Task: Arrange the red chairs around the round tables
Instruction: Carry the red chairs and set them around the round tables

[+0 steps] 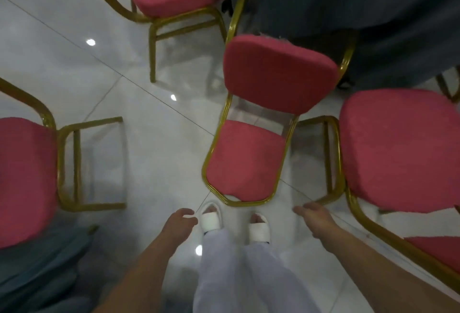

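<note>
Head view: four red chairs; left hand and right hand, fingers released, hold nothing.

The single head view looks steeply down from standing height, close over the white tiled floor.

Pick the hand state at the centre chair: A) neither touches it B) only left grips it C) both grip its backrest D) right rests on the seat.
A: the left hand and right hand hang just short of the centre chair, both empty and apart from its gold frame.
</note>
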Available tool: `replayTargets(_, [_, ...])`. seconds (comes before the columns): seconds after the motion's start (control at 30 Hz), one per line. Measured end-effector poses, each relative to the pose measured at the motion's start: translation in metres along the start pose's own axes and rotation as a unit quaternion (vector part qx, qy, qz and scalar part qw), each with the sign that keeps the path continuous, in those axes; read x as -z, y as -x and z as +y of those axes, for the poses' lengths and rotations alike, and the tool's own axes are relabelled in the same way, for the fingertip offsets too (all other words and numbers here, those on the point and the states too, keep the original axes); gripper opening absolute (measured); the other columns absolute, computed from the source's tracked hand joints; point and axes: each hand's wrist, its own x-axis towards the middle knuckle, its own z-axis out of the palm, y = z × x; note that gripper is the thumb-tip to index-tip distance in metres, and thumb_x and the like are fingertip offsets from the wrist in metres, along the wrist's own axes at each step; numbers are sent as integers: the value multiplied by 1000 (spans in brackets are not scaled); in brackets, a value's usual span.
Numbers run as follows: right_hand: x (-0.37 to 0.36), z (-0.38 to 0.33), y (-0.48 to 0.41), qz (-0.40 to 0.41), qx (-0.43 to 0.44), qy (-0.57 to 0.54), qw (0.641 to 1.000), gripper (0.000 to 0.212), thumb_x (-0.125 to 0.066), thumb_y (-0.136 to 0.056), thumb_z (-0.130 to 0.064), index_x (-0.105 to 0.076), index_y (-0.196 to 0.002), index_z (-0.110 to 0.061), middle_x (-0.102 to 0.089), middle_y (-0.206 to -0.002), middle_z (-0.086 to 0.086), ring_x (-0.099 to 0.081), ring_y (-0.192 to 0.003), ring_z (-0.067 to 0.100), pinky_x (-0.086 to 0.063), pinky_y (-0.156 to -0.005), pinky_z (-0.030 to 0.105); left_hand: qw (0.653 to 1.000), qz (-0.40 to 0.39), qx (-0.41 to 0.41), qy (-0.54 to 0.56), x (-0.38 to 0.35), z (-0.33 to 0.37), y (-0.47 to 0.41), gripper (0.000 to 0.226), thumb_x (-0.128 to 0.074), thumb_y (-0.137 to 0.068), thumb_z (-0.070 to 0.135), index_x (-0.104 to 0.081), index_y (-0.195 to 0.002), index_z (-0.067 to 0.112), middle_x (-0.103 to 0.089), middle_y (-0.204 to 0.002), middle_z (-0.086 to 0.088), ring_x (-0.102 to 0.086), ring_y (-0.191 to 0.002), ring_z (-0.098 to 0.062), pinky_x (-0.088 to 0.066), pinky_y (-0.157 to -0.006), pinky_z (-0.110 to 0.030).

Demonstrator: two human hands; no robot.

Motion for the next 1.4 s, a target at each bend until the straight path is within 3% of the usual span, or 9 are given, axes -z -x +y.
replayTargets(0.27, [-99,13,-212,1,-83,-59,995,95,-79,-76,-53,-32,-150,-15,-45,-134,8,-46,-121,29,-43,-98,49,998,38,-17,-54,-38,-11,-236,43,-69,-89,29,-57,-128,17,-60,-85,1,-53,-67,-12,-41,-58,-23])
replayTargets(0.4, [-130,21,-296,7,-112,-95,989,103,-80,-65,-63,-35,-143,-14,-44,-136,8,-45,-124,29,-39,-105,58,999,34,5,-4,-48,-16,-322,77,-74,-83,45,-38,-146,19,-51,-139,-14,-54,-113,-29,-40,-88,-35])
replayTargets(0.5, [-145,24,-347,30,-122,-132,983,106,-77,-70,-64,-28,-152,-17,-38,-151,8,-40,-134,32,-36,-106,59,999,40,-9,34,-58,-17,-376,90,-76,-81,47,-30,-151,17,-43,-148,-16,-48,-129,-33,-39,-98,-40])
replayTargets(0.7, [-156,25,-417,3,-107,-225,968,43,-71,-81,-56,-61,-111,-26,-65,-115,-3,-60,-82,11,-45,-70,29,994,-29,-16,104,-81,-3,-446,75,-66,-88,50,-39,-148,15,-51,-143,-9,-48,-128,-28,-38,-103,-42])
replayTargets(0.77, [-147,26,-423,-14,-122,-223,967,45,-69,-79,-62,-59,-105,-26,-62,-111,-4,-60,-94,16,-46,-91,40,992,-62,-22,104,-90,3,-450,60,-64,-89,50,-52,-137,17,-61,-129,-4,-54,-119,-24,-38,-97,-39])
replayTargets(0.97, [-122,29,-359,-78,-141,-134,978,88,-69,-62,-79,-46,-133,-31,-56,-126,-1,-52,-116,28,-39,-102,51,992,-20,-13,124,-52,9,-383,49,-70,-79,60,-64,-105,18,-67,-103,-3,-62,-95,-24,-50,-89,-43])
replayTargets(1.07, [-103,21,-280,-105,-147,-112,977,83,-68,-64,-78,-51,-129,-29,-59,-122,3,-55,-113,31,-43,-101,55,994,4,-5,107,-13,12,-301,72,-78,-66,63,-62,-115,13,-69,-110,-11,-64,-95,-29,-53,-88,-49])
replayTargets(1.2, [-63,-1,-142,-136,-167,-78,974,74,-63,-72,-78,-54,-122,-24,-62,-119,2,-57,-108,31,-47,-96,49,995,87,32,22,34,29,-151,93,-71,-38,89,-66,-81,6,-71,-80,-12,-69,-74,-29,-59,-69,-41])
replayTargets(1.4, [30,-47,61,-107,-134,-60,983,52,-59,-79,-74,-56,-92,-24,-65,-91,1,-60,-82,23,-44,-66,30,990,123,7,67,97,108,87,53,-80,-68,57,-65,-77,7,-67,-72,-12,-62,-62,-26,-48,-55,-28])
